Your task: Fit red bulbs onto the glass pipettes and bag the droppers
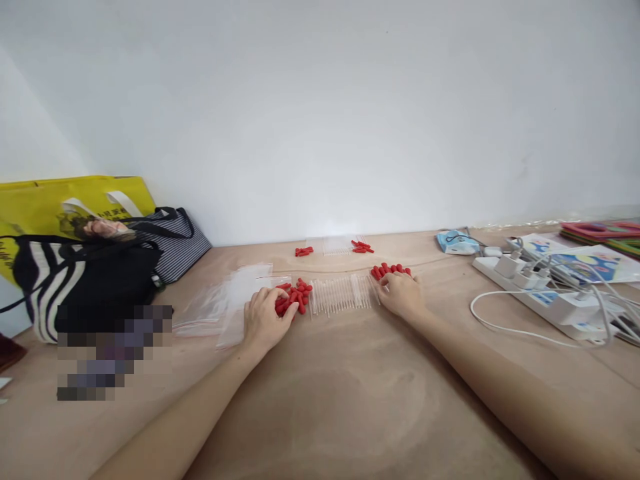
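Observation:
My left hand (265, 320) rests on the table at the left pile of small red pieces (300, 293), its thumb and fingers apart and curved about the pile's near left side. Between my hands lies a row of thin, clear sticks or tubes (340, 295), set side by side. At the row's right end my right hand (401, 293) lies low, thumb apart, touching or close to the last sticks. A second pile of red pieces (391, 269) shows just beyond its fingers. Some of its fingertips are hidden. What exactly the red pieces are I cannot make out.
Clear zip bags (233, 297) lie left of my left hand. Near the wall sit two small red clusters (303, 251) beside a clear packet (337, 245). Bags (95, 280) stand at left. A power strip (540, 300) with white cables and a blue packet (457, 243) are at right.

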Demonstrator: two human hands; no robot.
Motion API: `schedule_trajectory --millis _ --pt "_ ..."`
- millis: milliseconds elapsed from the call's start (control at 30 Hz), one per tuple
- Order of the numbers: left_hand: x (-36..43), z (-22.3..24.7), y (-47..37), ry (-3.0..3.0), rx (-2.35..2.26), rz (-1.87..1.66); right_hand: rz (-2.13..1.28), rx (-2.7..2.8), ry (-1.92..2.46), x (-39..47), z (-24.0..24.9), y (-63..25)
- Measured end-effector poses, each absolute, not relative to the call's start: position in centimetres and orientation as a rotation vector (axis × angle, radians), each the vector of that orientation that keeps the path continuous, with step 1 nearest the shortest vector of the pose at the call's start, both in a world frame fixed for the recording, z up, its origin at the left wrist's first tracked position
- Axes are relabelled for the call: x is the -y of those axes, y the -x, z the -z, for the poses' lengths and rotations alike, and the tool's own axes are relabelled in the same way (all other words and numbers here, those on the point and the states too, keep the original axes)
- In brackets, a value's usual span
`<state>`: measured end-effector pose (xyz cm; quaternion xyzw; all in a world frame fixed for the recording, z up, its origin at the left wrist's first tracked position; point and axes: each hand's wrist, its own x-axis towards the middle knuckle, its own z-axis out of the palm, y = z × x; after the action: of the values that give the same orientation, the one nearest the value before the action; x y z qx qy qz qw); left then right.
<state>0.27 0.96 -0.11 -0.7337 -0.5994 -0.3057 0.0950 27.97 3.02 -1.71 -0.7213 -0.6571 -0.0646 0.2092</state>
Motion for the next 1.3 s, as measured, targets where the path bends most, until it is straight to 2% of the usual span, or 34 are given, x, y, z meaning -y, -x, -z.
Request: schedule_trajectory --millis 267,467,600,767,967,1100,1300 --pt "-1.6 0.6 0.4 2.179 1.678 0.915 0.167 1.902 2.198 -4.5 1.3 -26.6" --pt "-1.8 0.5 0.2 2.154 1.548 1.405 0.261 1.94 2.185 -4.5 1.6 -25.7" --pt "-1.1 1.1 -0.7 2.366 1.402 1.618 0.285 1.954 2.156 -3.7 1.3 -25.6" --pt "0.7 1.1 -2.1 2.643 1.118 1.379 0.341 1.99 1.913 -1.7 1.6 -26.4" --pt "1.6 1.1 -2.8 2.768 1.004 1.007 -0.086 2.184 1.216 0.6 3.1 -26.9" --pt "1.7 1.3 -2.6 2.901 0.961 0.752 -0.145 2.281 0.98 1.9 3.4 -26.3" --pt "1.5 1.7 -2.4 2.851 1.132 0.94 -0.086 2.345 0.968 2.1 3.5 -26.1"
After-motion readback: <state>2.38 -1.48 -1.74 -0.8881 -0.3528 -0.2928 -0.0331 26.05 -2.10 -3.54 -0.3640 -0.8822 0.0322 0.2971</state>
